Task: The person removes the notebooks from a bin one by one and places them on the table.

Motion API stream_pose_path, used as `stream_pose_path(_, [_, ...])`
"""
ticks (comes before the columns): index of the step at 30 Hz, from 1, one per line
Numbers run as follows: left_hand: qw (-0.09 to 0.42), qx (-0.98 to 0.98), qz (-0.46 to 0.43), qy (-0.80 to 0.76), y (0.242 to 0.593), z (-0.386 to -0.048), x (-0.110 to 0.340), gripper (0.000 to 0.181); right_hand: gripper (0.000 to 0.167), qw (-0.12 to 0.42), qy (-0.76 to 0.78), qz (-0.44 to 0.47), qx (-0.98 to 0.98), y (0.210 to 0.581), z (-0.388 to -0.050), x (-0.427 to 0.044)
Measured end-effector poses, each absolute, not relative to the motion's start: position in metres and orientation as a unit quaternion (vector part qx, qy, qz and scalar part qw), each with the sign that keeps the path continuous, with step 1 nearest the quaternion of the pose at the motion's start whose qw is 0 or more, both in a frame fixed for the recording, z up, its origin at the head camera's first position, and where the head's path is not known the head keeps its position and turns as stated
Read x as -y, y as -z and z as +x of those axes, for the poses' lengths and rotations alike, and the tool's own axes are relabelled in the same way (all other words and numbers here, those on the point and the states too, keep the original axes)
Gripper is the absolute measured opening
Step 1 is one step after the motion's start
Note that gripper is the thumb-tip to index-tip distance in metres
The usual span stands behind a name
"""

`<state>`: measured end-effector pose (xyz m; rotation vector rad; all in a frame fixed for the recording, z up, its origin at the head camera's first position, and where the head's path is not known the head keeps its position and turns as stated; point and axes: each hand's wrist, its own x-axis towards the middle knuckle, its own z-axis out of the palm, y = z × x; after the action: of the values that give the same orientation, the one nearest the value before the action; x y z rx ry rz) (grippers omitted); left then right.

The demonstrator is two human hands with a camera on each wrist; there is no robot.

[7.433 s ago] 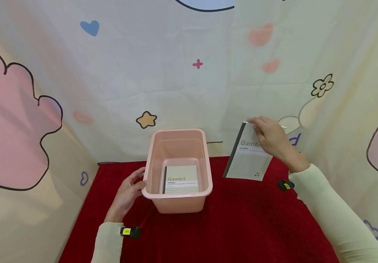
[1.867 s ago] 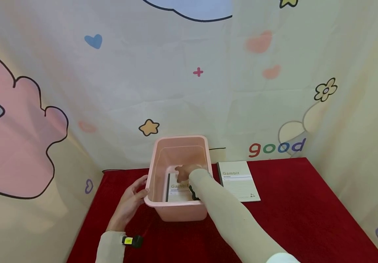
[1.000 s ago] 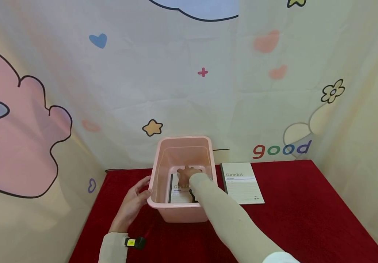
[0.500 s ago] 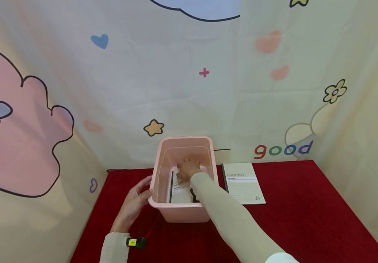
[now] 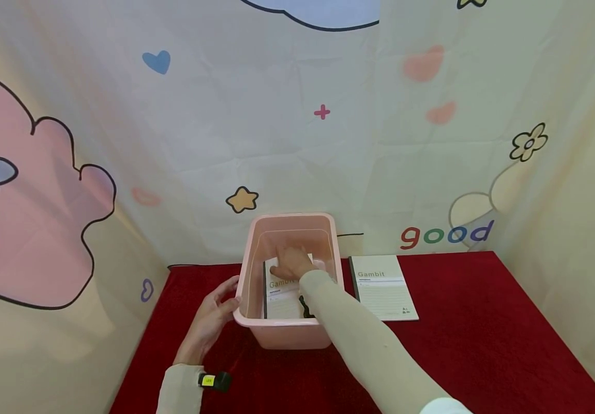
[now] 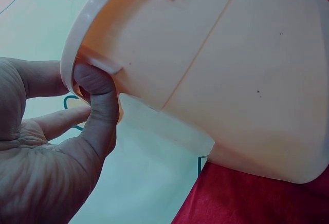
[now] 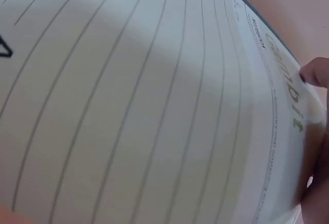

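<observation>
The pink plastic tub (image 5: pixel 289 336) stands upright on the red cloth. At its left side my left hand (image 5: pixel 206 325) grips the rim; in the left wrist view the hand (image 6: pixel 67 147) has its thumb curled at the rim's underside. Inside the tub, my right hand (image 5: pixel 293 263) pinches the upper part of a white "Gambit" notebook (image 5: pixel 280 302). In the right wrist view that lined notebook cover (image 7: pixel 154 100) fills most of the frame and bends toward the fingers (image 7: pixel 316 72). My sleeve and wrist hide its right side.
A second "Gambit" notebook (image 5: pixel 384 287) lies flat on the red cloth (image 5: pixel 463 333), right of the tub. A printed curtain (image 5: pixel 297 132) hangs behind and at both sides. Black straps with small devices sit on both wrists.
Earlier my right hand held a notebook in the air; it now lies right of the tub. Since then the hand has reached into the tub and raised the inner notebook's far end. Left hand stays.
</observation>
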<state>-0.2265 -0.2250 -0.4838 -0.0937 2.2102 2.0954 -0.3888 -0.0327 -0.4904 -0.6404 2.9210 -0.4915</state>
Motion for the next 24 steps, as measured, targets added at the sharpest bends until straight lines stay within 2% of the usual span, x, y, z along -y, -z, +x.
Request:
stream_pose_path(4, [0.048,-0.728,-0.032,-0.683,0.4846,-0.2263,0.2254,0.061,0.053,0.053,0.149,-0.212,-0.964,0.4894,-0.388,0.0333])
stream_pose_path(9, [0.045,-0.73,-0.033,-0.681,0.4853,-0.2259,0.2248,0.062,0.064,0.06,0.139,-0.216,-0.964,0.4876,-0.3858,0.0334])
stream_pose_path(12, [0.04,-0.73,-0.03,-0.681,0.4843,-0.2249,0.2243,0.061,0.064,0.066,0.147,-0.228,-0.96,0.4866,-0.3854,0.0339])
stream_pose_path(17, [0.036,-0.724,-0.019,-0.689,0.4832,-0.2251,0.2247,0.055,0.051,0.083,0.143,-0.238,-0.957,0.4871,-0.3865,0.0333])
stream_pose_path(24, [0.038,-0.728,-0.022,-0.684,0.4839,-0.2264,0.2251,0.055,0.029,0.127,0.183,-0.205,-0.953,0.4805,-0.3836,0.0289])
